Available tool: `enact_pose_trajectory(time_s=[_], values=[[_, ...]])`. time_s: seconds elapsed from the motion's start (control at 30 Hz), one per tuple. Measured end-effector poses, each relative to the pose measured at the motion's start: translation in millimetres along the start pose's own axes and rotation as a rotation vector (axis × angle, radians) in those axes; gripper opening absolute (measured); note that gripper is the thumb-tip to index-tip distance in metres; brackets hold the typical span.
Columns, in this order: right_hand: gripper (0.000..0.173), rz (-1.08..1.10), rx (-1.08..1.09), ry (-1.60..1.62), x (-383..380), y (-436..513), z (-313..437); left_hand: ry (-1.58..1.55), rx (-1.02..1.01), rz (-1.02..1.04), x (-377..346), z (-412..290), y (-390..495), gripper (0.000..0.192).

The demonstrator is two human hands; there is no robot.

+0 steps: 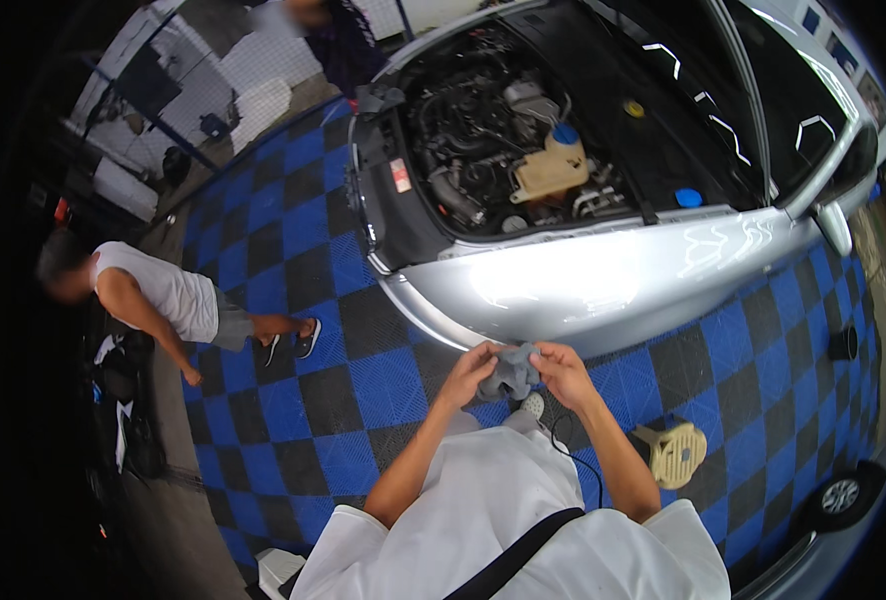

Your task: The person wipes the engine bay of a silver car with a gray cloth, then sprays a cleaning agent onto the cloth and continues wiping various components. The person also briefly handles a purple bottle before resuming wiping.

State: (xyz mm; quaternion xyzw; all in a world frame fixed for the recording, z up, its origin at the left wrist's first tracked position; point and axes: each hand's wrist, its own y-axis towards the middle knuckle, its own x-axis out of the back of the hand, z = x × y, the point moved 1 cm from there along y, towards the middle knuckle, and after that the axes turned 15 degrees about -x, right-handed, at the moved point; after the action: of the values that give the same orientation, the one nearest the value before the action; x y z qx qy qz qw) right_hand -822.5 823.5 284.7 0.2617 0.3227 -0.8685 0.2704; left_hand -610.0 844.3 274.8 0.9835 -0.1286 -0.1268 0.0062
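Observation:
A crumpled grey cloth (512, 373) is pinched between my left hand (467, 373) and my right hand (563, 370), in front of my waist. Both thumbs rest on top of it. Just beyond my hands lies the silver front fender (600, 281) of a car. The car's hood is up or off, so the engine bay (480, 120) is exposed. Within it I see a yellowed plastic reservoir (552, 169) with a blue cap (564, 134). Another blue cap (687, 198) sits near the base of the windshield.
A beige plastic stool (677, 454) stands right of me on blue and black floor tiles (387, 382). Farther right are a black bucket (843, 343) and another car's wheel (840, 496). A person in a white sleeveless top (162, 289) is at left; another person (342, 41) stands by the car's front.

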Motion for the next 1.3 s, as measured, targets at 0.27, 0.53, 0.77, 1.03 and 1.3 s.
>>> enact_pose_trajectory(time_s=[0.27, 0.53, 0.77, 1.03, 1.3], values=[[0.018, -0.126, -0.110, -0.414, -56.6, 61.4, -37.0, 0.208, -0.259, -0.098, 96.9, -17.1, -61.2, 0.021], [0.023, -0.306, 0.231, -1.186, -168.2, 146.2, -65.8, 0.897, -0.240, -0.303, 205.1, -47.9, -110.8, 0.022], [0.018, -0.158, 0.610, -1.225, -267.4, 169.2, -113.0, 0.939, -0.318, -1.183, 254.9, -26.4, -128.1, 0.020], [0.030, 0.045, 0.663, -1.397, -311.9, 165.0, -142.5, 0.233, -0.140, -0.845, 284.0, -13.9, -105.6, 0.029], [0.014, -0.183, 0.455, -1.289, -233.7, 212.4, -105.0, 0.410, 0.220, -0.539, 276.0, 40.2, -156.6, 0.048]])
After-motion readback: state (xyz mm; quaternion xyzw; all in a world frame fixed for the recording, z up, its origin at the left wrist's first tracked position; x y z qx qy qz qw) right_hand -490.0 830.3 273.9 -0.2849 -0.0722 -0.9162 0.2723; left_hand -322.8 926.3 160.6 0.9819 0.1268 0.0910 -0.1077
